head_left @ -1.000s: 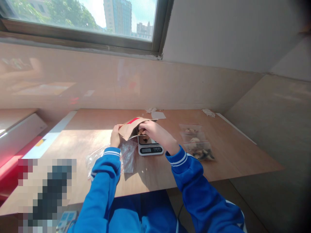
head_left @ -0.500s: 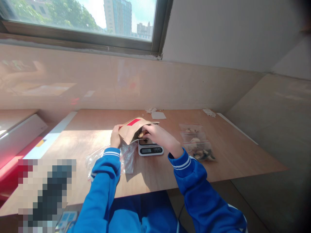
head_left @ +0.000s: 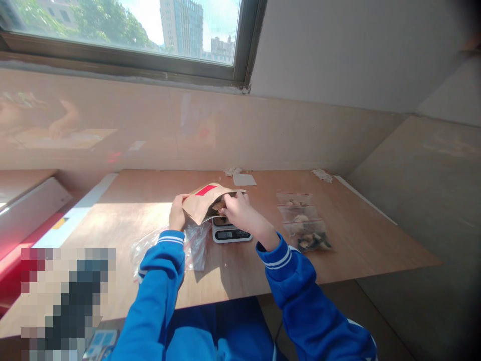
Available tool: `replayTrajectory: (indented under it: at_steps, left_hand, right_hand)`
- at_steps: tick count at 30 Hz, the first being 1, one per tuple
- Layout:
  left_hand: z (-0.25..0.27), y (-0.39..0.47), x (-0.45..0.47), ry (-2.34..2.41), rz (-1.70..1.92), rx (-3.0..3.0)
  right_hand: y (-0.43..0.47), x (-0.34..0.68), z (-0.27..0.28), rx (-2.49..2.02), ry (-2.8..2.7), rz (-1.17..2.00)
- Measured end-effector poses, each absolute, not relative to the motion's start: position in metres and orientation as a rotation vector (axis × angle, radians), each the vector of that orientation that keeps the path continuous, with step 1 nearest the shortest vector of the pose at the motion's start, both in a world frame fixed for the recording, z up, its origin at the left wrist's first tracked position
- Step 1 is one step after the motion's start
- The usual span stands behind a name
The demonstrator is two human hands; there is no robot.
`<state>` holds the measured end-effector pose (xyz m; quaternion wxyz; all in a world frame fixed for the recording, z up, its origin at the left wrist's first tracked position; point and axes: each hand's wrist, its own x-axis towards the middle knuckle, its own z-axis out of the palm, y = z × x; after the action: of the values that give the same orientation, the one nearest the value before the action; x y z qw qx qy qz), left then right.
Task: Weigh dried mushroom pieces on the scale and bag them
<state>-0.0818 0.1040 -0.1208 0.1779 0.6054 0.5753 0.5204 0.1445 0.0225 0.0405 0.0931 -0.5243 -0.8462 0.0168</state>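
My left hand (head_left: 177, 212) grips the closed end of a brown paper pouch (head_left: 203, 201) with a red label, held tilted with its mouth over a small white digital scale (head_left: 230, 231). At the pouch mouth my right hand (head_left: 240, 211) has its fingers closed on small light-brown pieces; what they are is too small to tell. A few dark pieces lie on the scale's platform under the hand. Both arms wear blue sleeves with white cuff stripes.
Crumpled clear plastic bags (head_left: 193, 243) lie under my left wrist. Three small filled zip bags (head_left: 304, 220) lie in a row right of the scale. Paper scraps (head_left: 244, 179) lie near the wall. The wooden table (head_left: 356, 235) ends at right and front.
My right hand has shifted slightly up and left, its fingers now at the pouch mouth above the scale. The left hand and pouch have barely moved.
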Motion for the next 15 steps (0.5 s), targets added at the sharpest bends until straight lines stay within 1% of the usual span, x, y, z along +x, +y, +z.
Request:
replayTrajectory:
  at_steps: [3, 8, 15]
  left_hand:
    - [-0.120, 0.104, -0.082, 1.625, 1.471, 1.720]
    - [-0.117, 0.100, -0.082, 1.620, 1.453, 1.739]
    - [-0.111, 0.094, -0.080, 1.615, 1.448, 1.756]
  right_hand:
    - [0.018, 0.143, 0.038, -1.554, -2.499, -0.001]
    - [0.016, 0.141, 0.035, -1.517, -2.421, 0.037]
    - [0.018, 0.139, 0.039, -1.260, -2.328, 0.287]
